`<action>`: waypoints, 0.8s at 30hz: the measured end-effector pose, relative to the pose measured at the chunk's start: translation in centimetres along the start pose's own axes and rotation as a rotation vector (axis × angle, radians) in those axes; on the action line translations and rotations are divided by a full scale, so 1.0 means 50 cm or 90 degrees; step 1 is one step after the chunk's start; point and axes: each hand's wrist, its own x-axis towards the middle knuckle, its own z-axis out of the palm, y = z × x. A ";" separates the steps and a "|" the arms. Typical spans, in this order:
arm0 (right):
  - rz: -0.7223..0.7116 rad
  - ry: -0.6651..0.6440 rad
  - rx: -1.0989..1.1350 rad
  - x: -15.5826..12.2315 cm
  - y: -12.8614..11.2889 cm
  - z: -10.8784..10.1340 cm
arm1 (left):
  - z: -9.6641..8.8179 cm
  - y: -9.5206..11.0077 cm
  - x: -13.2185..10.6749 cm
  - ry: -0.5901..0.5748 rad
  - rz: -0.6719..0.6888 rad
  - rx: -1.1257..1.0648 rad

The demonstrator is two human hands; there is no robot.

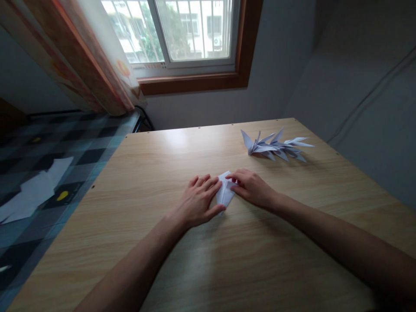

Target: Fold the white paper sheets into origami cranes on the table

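Observation:
A small folded sheet of white paper (225,193) lies on the wooden table between my hands, with crease lines and flaps on its upper face. My left hand (202,200) rests flat on its left side, fingers stretched out and thumb near the lower tip. At the upper right, my right hand (249,185) pinches a flap of the paper between thumb and fingers. Beyond my right hand stand several white folded paper cranes (276,147), bunched in a row with pointed wings and tips upward.
The light wood table (156,173) reaches back toward a window (195,30) and a wall. On the left, a bed with a checked cover (94,130) holds loose white paper sheets (35,190). A patterned curtain (87,56) hangs above the bed.

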 end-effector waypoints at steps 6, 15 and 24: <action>-0.140 0.050 -0.162 -0.033 -0.020 0.017 | 0.003 0.001 -0.002 0.002 0.003 0.006; -0.299 -0.002 -0.130 -0.081 -0.065 0.025 | 0.001 0.000 -0.002 -0.012 0.003 0.005; -0.169 -0.044 -0.065 -0.069 0.003 -0.007 | 0.000 -0.005 -0.001 -0.034 0.002 -0.004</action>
